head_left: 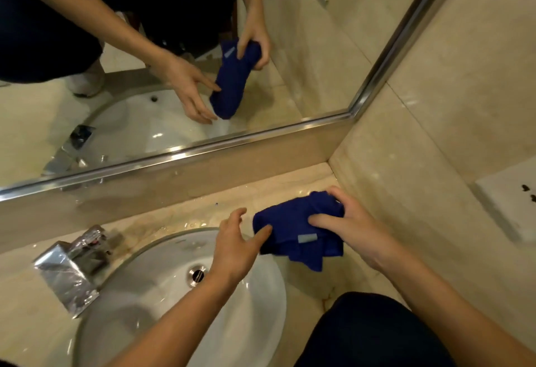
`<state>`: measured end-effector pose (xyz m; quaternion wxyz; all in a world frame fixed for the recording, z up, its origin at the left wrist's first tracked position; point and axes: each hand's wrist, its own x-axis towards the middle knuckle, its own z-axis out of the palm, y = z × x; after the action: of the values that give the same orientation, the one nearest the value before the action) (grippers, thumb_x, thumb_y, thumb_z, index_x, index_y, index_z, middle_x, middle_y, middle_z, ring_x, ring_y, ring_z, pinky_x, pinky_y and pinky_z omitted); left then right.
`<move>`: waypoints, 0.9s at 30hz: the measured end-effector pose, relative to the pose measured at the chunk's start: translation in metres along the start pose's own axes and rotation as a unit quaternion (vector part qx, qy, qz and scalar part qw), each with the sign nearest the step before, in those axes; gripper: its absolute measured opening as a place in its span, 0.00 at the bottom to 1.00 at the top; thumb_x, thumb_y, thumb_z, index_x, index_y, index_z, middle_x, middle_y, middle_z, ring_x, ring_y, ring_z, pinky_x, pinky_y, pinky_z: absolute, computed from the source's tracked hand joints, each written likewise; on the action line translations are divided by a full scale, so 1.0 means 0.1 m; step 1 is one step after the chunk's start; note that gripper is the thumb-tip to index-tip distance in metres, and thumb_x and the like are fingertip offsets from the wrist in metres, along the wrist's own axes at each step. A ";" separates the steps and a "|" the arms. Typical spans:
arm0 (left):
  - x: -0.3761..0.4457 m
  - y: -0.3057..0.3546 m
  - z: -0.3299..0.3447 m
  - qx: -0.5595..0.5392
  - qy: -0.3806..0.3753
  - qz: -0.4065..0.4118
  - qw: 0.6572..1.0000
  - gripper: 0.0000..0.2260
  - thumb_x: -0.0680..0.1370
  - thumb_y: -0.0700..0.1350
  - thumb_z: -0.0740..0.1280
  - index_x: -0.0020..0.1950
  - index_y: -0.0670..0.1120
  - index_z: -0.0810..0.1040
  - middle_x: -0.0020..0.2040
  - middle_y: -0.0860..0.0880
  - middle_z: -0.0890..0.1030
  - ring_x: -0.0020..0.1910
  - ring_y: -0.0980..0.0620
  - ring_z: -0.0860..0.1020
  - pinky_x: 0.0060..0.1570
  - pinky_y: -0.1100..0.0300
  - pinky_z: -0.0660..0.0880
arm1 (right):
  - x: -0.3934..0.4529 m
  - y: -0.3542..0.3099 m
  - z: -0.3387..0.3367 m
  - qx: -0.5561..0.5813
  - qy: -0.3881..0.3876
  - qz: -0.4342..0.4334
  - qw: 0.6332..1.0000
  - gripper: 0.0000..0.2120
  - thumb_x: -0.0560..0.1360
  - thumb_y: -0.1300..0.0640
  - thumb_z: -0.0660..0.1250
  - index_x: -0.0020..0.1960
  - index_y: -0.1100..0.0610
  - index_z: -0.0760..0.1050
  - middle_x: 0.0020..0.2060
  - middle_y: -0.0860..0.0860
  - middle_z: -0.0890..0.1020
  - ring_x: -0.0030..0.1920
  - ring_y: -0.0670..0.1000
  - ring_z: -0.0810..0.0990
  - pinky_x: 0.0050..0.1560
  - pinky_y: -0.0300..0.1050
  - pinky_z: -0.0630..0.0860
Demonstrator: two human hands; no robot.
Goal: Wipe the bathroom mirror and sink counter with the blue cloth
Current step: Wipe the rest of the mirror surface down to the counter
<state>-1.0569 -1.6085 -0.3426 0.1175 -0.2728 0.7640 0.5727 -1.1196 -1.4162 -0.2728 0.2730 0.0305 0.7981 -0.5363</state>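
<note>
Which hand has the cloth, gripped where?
Right hand grips the blue cloth at its bunched right end. Left hand is open, fingertip just touching its left edge.

One camera on the person's head looks steeply down, close over the surface (pixel 179 216), facing the mirror (pixel 290 47) just beyond the grip.

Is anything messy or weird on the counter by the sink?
Yes. The counter behind the sink looks wet, with shiny water spots and brownish stains near the rim. There is also a reddish-brown mark on the counter's front edge. The blue cloth is bunched up in the right hand, not flat.
</note>
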 end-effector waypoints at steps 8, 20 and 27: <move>0.05 0.62 0.27 -0.315 -0.200 -0.015 0.927 0.21 0.75 0.54 0.71 0.55 0.37 0.78 0.47 0.39 0.83 0.49 0.42 0.82 0.47 0.52 0.78 | -0.04 -0.10 0.17 -0.219 -0.086 -0.130 0.963 0.18 0.72 0.43 0.67 0.61 0.44 0.73 0.49 0.44 0.81 0.50 0.43 0.80 0.51 0.44 0.78; 0.24 0.19 0.19 -0.438 -0.294 -0.136 0.839 0.19 0.63 0.36 0.68 0.54 0.41 0.80 0.50 0.41 0.84 0.45 0.43 0.83 0.46 0.52 0.79 | 0.25 0.73 -0.06 0.391 -0.057 0.173 0.902 0.24 0.73 0.44 0.66 0.66 0.52 0.75 0.59 0.53 0.82 0.59 0.56 0.81 0.58 0.57 0.77; 0.33 0.06 0.31 -0.306 -0.253 -0.210 0.893 0.22 0.75 0.60 0.68 0.63 0.48 0.79 0.57 0.44 0.84 0.54 0.41 0.83 0.55 0.42 0.80 | 0.34 0.87 -0.14 0.400 0.016 0.089 0.912 0.14 0.79 0.61 0.63 0.64 0.58 0.75 0.58 0.55 0.83 0.57 0.54 0.82 0.58 0.54 0.78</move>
<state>-1.0916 -1.5877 -0.3638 0.3353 -0.2952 0.4203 0.7898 -1.1241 -1.3752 -0.3577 0.2717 0.2171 0.5152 -0.7833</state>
